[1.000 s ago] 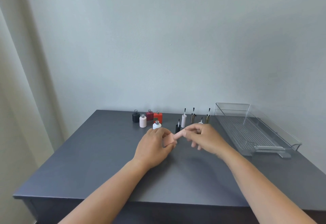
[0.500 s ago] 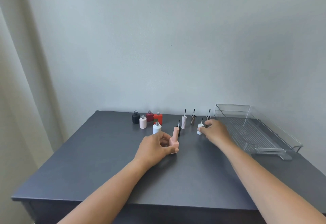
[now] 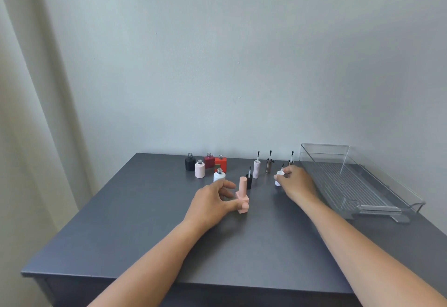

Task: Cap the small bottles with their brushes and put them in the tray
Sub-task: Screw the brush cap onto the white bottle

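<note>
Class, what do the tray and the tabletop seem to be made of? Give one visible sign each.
Tray: likely clear hard plastic, glossy; the wall shows through its sides.
Tabletop: smooth, matt grey, perhaps painted wood or laminate; only soft reflections.

Gold brush cap (image 3: pixel 290 162) mostly hidden behind right hand (image 3: pixel 298 183) (forearms (image 3: pixel 150 265) cropped below).

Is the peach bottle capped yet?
Capped. The peach bottle stands upright on the table with its tall cap on, its base pinched by the left hand. Right hand holds a white cap.
</note>
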{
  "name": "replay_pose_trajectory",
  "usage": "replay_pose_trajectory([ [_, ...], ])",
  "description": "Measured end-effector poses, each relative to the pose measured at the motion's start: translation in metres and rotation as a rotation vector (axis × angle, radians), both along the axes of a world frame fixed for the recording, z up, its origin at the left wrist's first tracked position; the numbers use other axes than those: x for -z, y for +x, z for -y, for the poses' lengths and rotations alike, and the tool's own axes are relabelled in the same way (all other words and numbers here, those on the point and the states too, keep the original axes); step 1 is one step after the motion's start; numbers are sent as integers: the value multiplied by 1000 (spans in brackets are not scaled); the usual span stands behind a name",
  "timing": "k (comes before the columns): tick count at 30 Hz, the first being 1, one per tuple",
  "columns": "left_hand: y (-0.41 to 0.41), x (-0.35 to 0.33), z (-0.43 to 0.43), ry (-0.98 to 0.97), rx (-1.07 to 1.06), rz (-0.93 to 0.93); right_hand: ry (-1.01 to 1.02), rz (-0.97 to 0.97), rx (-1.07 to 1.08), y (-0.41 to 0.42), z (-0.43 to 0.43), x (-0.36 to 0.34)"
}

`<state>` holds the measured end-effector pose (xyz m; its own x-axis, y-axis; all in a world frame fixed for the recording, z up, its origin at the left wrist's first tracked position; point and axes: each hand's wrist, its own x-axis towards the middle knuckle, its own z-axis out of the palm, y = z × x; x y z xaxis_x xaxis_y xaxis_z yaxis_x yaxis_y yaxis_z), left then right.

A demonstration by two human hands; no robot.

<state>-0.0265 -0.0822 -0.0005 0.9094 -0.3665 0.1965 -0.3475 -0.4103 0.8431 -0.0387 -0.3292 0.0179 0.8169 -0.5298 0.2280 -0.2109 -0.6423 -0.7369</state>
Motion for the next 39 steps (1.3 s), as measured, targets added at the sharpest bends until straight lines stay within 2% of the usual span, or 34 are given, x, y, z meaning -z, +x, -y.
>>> replay_pose_trajectory([
  [4,13,-7,-9,-87,-178,46,17,57,-31,-12,-4,-7],
  [7,29,-6,-10,-38,-257,67,56,80,-67,-22,-9,-11],
  [17,48,-5,-2,224,-275,45,89,174,-165,-47,-22,-15],
  [22,50,-8,1,249,-280,53,62,186,-160,-55,-28,-19],
  [27,43,-10,-4,169,-284,41,65,179,-177,-59,-35,-26],
  [35,10,-32,-15,-127,-248,66,71,235,-260,-62,-52,-47],
  [39,-5,-43,-18,-160,-210,106,-20,238,-296,-63,-62,-55],
])
